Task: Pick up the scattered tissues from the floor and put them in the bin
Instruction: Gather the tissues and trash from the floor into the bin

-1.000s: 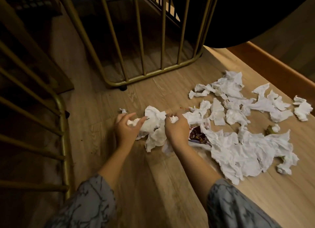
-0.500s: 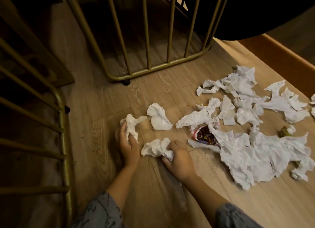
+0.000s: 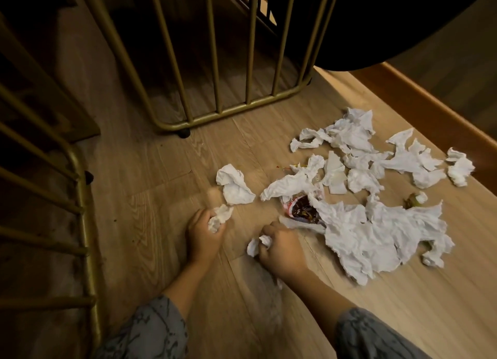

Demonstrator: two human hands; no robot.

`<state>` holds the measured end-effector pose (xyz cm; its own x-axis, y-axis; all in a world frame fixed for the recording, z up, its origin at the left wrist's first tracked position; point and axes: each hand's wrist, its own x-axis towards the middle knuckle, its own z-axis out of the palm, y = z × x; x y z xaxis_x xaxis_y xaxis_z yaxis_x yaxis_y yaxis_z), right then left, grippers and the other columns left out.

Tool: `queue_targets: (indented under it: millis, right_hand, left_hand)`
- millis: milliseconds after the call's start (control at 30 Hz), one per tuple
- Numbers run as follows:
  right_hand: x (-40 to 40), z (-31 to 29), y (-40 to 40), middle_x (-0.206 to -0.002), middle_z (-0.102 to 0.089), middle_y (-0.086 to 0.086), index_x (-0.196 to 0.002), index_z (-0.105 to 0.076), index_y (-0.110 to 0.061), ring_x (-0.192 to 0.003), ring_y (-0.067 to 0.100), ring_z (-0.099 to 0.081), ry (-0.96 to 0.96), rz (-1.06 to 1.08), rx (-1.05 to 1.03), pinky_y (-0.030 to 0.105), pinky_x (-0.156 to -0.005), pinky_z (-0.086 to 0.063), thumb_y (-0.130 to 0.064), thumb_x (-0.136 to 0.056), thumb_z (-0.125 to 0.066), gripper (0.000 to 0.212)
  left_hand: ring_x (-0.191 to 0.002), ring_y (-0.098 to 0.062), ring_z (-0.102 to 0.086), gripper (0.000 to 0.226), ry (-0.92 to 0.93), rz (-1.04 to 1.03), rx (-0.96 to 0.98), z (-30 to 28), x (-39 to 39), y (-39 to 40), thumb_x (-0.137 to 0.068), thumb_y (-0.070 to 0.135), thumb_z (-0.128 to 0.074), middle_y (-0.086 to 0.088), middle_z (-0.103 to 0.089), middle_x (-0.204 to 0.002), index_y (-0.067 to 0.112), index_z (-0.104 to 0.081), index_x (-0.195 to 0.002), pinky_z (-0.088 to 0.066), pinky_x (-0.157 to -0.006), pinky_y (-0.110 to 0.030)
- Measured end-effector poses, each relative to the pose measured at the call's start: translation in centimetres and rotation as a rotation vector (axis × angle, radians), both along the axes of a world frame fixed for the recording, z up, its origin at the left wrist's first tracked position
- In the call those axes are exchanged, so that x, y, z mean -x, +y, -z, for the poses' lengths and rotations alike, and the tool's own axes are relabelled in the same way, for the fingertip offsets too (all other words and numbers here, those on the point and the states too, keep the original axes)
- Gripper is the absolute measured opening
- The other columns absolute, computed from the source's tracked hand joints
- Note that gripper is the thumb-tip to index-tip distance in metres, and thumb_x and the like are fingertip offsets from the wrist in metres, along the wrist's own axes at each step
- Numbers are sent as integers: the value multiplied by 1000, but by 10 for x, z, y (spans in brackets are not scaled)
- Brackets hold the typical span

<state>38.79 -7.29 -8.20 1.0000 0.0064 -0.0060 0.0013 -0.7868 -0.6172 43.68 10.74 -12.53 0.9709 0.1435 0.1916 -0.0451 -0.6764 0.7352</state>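
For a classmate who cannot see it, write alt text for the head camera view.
A person's left hand and right hand each clutch a crumpled white tissue above a wooden floor. More tissues and a food wrapper lie scattered to the right, beside gold metal railings.

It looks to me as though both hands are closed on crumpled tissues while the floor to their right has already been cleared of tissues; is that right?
Not quite. In the head view the left hand and right hand do each grip a crumpled tissue, but the floor to their right is not cleared: a large scatter of tissues lies there.
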Motion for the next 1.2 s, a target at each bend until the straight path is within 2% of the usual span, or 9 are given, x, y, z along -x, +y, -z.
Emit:
queue_targets:
  millis: [133,233,400,533,633,767,967,1100,1200]
  right_hand:
    - [-4,-29,-21,-81,-50,-2,-79,-51,-20,-71,13,-46,32,-16,-37,28,-61,-34,-29,-76,-61,14]
    - [-18,-60,-41,-99,-57,1,-102,-57,-17,-89,16,-52,8,-34,73,30,-73,-45,-28,-81,-71,27]
    - [-30,-132,-81,-106,-55,8,-107,-62,-12,-93,27,-56,-136,68,168,35,-75,-48,-9,-77,-69,31]
    - [-21,-181,-127,-114,-63,9,-107,-68,-12,-98,29,-62,-221,75,222,38,-82,-53,-8,-79,-69,28]
    - [-8,-214,-168,-110,-69,9,-107,-70,-14,-100,26,-63,-276,206,174,34,-86,-51,-9,-80,-69,27]
    - [15,-243,-219,-89,-71,-2,-89,-73,-18,-82,15,-65,-342,502,-146,35,-76,-58,-20,-83,-68,8]
    - [54,-274,-283,-82,-68,-3,-85,-67,-20,-77,16,-66,-446,780,-525,24,-65,-53,-42,-88,-66,22]
    - [98,-299,-333,-86,-68,0,-91,-68,-14,-82,15,-65,-577,860,-621,28,-71,-54,-40,-89,-66,27]
    - [149,-315,-368,-82,-67,-4,-87,-68,-14,-79,12,-64,-671,915,-591,18,-66,-47,-48,-89,-62,34]
  left_hand:
    - [-93,-20,-62,43,20,-39,281,-22,9,-20,-73,2,-76,-3,-62,-103,16,-56,-108,-52,-74,-28]
    - [-111,-12,-52,60,-65,70,258,-52,2,-41,-74,-1,-73,-1,-51,-126,17,-54,-129,-46,-90,-24]
    - [-105,-17,-60,30,-115,374,131,-134,-29,-79,-76,-9,-63,-3,-67,-109,16,-75,-88,-42,-87,-14]
    - [-78,-23,-62,18,-137,549,-84,-201,-52,-128,-71,-3,-64,-5,-69,-80,13,-70,-72,-51,-71,-40]
    - [-76,-24,-61,2,-184,590,-152,-249,-56,-169,-73,11,-69,-5,-68,-78,11,-68,-76,-50,-69,-43]
    - [-69,-15,-59,19,-208,621,-67,-299,-34,-229,-71,27,-80,2,-63,-69,18,-63,-67,-44,-61,-29]
    - [-79,-10,-61,23,-109,630,150,-320,13,-315,-79,41,-71,3,-68,-80,21,-63,-72,-47,-67,-24]
    - [-84,-14,-63,18,78,656,316,-325,59,-382,-82,45,-69,6,-66,-86,28,-63,-86,-56,-69,-27]
    - [-82,-14,-63,34,148,703,431,-339,104,-431,-81,54,-66,3,-67,-85,22,-66,-89,-57,-72,-30]
